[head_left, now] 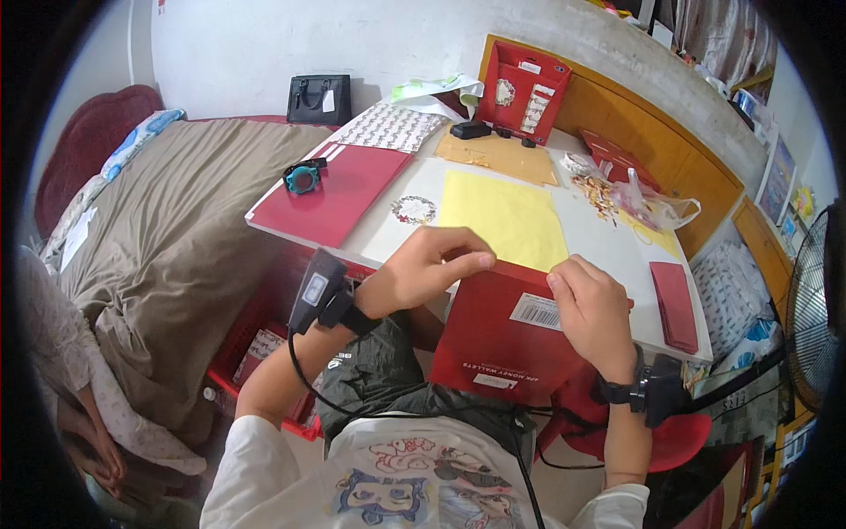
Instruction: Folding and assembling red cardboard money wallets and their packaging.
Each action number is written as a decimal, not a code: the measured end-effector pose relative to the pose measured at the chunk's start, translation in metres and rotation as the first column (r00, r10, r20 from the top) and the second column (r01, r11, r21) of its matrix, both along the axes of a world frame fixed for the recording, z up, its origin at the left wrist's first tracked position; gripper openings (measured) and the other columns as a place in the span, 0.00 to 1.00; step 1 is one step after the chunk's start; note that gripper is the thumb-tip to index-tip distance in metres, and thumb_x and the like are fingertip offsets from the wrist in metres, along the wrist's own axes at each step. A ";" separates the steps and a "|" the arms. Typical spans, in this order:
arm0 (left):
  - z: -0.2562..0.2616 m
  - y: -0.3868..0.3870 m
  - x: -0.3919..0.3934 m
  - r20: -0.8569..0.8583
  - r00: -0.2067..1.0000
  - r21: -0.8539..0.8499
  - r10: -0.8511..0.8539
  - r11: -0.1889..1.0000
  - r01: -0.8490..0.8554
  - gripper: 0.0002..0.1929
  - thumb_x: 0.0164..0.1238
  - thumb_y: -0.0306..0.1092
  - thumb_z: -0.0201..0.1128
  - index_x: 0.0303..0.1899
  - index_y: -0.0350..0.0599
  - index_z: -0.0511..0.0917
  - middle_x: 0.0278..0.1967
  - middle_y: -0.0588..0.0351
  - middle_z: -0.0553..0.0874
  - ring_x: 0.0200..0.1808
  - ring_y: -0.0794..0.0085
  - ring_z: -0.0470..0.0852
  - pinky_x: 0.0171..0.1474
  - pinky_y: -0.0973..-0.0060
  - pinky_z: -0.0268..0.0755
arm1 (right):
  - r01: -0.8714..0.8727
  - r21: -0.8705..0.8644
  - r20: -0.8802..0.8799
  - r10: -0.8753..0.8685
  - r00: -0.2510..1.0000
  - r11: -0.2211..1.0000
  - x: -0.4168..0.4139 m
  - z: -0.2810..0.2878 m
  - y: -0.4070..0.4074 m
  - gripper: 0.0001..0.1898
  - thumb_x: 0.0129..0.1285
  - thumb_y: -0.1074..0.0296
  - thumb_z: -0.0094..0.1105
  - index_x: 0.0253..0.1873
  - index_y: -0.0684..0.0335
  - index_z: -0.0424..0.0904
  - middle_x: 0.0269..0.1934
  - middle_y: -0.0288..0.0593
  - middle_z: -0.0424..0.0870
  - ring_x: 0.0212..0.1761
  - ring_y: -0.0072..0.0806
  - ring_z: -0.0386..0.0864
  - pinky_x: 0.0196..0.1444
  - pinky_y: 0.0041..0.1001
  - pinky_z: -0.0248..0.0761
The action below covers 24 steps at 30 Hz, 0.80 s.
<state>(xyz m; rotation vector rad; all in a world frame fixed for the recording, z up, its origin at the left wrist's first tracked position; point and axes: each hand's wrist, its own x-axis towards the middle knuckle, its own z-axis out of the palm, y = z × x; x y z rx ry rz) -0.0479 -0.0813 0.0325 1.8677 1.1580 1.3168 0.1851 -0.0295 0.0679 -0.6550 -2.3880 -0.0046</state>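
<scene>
A red card packet (505, 337) with printed writing and a white barcode sticker (537, 311) slopes from the table's near edge down over my lap. My left hand (429, 268) pinches its top edge with thumb and forefinger, though the fingertips are partly hidden. At the top right corner, my right hand (588, 314) grips the packet, thumb on the front face. Just beyond both hands lies a yellow paper sheet (502, 215) on the white table (390, 241). A round wreath-pattern cutout (414, 209) rests left of the sheet.
A maroon stack (337, 192) bears a teal watch (303, 178). A red display packet (525, 92) stands at the back. Scraps (595, 192), a clear plastic bag (651, 202) and dark red wallets (673, 305) lie right. A person (73, 370) sits left; a fan (816, 311) stands right.
</scene>
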 end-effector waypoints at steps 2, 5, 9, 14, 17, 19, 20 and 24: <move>-0.005 -0.004 -0.001 0.035 0.999 -0.045 0.006 0.999 -0.004 0.15 0.74 0.40 0.56 0.43 0.35 0.81 0.35 0.59 0.84 0.38 0.80 0.79 0.40 0.79 0.72 | -0.008 -0.076 -0.014 0.007 1.000 0.997 0.000 -0.002 0.000 0.09 0.67 0.68 0.51 0.33 0.66 0.72 0.29 0.51 0.76 0.32 0.51 0.75 0.34 0.43 0.68; -0.002 -0.008 0.002 0.138 0.990 -0.176 0.025 0.984 -0.001 0.14 0.73 0.39 0.57 0.42 0.35 0.81 0.36 0.58 0.84 0.39 0.79 0.79 0.42 0.79 0.71 | 0.010 -0.130 0.044 -0.004 0.999 0.992 0.000 0.001 0.000 0.10 0.67 0.67 0.50 0.33 0.66 0.72 0.29 0.53 0.77 0.33 0.52 0.76 0.35 0.43 0.68; 0.000 -0.005 0.000 0.244 0.970 -0.213 -0.013 0.975 0.067 0.13 0.71 0.37 0.58 0.41 0.34 0.81 0.32 0.58 0.84 0.37 0.79 0.79 0.43 0.80 0.70 | 0.036 -0.229 0.205 0.012 0.979 0.973 0.002 0.021 0.002 0.12 0.68 0.65 0.49 0.33 0.66 0.73 0.30 0.54 0.77 0.34 0.52 0.76 0.36 0.43 0.68; 0.005 -0.010 0.002 0.314 0.948 -0.256 -0.058 0.956 0.144 0.10 0.70 0.33 0.59 0.40 0.34 0.81 0.34 0.59 0.84 0.37 0.80 0.79 0.44 0.81 0.70 | -0.006 -0.301 0.241 0.082 0.967 0.954 0.005 0.023 0.003 0.12 0.67 0.63 0.50 0.33 0.65 0.75 0.29 0.53 0.78 0.33 0.51 0.77 0.35 0.42 0.68; 0.011 -0.014 0.002 0.279 0.960 -0.311 -0.037 0.942 0.127 0.08 0.69 0.31 0.60 0.40 0.35 0.81 0.35 0.59 0.84 0.37 0.81 0.79 0.44 0.81 0.70 | -0.001 -0.260 0.211 0.057 0.976 0.966 0.004 0.019 0.001 0.12 0.66 0.63 0.51 0.33 0.64 0.77 0.29 0.51 0.80 0.33 0.50 0.77 0.35 0.41 0.69; 0.013 -0.015 0.001 0.239 0.971 -0.345 -0.020 0.933 0.104 0.08 0.69 0.30 0.60 0.40 0.35 0.81 0.35 0.59 0.84 0.37 0.82 0.79 0.44 0.82 0.70 | 0.001 -0.257 0.207 0.055 0.977 0.966 0.004 0.019 0.002 0.11 0.66 0.63 0.52 0.34 0.64 0.78 0.30 0.50 0.80 0.32 0.49 0.77 0.34 0.40 0.69; 0.013 -0.014 0.000 0.243 0.969 -0.333 -0.037 0.935 0.119 0.08 0.69 0.31 0.61 0.41 0.35 0.81 0.35 0.60 0.84 0.37 0.82 0.79 0.44 0.82 0.70 | 0.002 -0.255 0.203 0.052 0.978 0.967 0.005 0.019 0.002 0.11 0.65 0.63 0.53 0.34 0.64 0.78 0.30 0.49 0.80 0.32 0.49 0.78 0.34 0.39 0.69; 0.003 -0.016 0.001 0.346 0.938 -0.286 0.001 0.953 0.105 0.10 0.70 0.33 0.61 0.45 0.35 0.79 0.39 0.59 0.84 0.39 0.82 0.79 0.45 0.81 0.71 | -0.013 -0.278 0.139 0.053 0.989 0.961 0.004 0.017 0.002 0.09 0.64 0.64 0.55 0.34 0.64 0.79 0.30 0.48 0.81 0.31 0.48 0.78 0.33 0.38 0.70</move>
